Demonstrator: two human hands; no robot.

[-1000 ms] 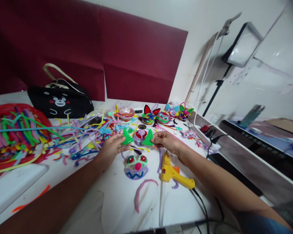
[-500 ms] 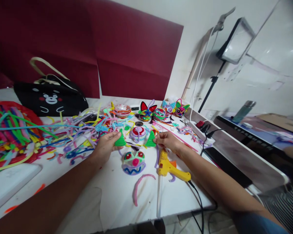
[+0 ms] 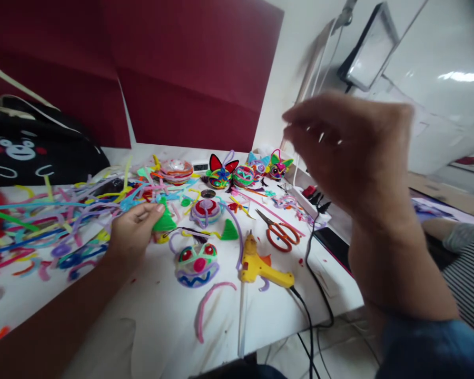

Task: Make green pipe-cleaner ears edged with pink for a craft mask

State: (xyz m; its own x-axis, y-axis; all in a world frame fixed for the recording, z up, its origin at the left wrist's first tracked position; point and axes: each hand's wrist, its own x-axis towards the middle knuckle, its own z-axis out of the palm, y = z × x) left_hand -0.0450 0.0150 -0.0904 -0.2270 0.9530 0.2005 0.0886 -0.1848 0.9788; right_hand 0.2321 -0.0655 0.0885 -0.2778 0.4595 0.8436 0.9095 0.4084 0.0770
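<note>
A green fuzzy triangle [image 3: 165,218] is pinched between the thumb and fingers of my left hand [image 3: 134,229], above the left of the white work area. My right hand [image 3: 351,150] is raised high at the right, blurred, its fingers loosely bent and slightly apart; nothing shows in them. A second green triangle [image 3: 229,230] rests on the table. Between the triangles sits a round purple-and-red pipe-cleaner piece [image 3: 206,211]. Closer to me lies a clown-like face ornament [image 3: 197,266] with red eyes, a pink nose and a blue zigzag mouth.
A yellow glue gun [image 3: 263,268] and orange-handled scissors [image 3: 282,235] lie at the right, near a power strip [image 3: 312,202]. Loose pipe cleaners [image 3: 82,226] crowd the left. Finished ornaments [image 3: 244,176] and a bowl-like piece [image 3: 176,171] stand behind. A black bag [image 3: 35,147] is at far left.
My right hand has let go of its green triangle, which now stays on the table, and has risen up and to the right. The scissors have come into sight. The view has shifted right.
</note>
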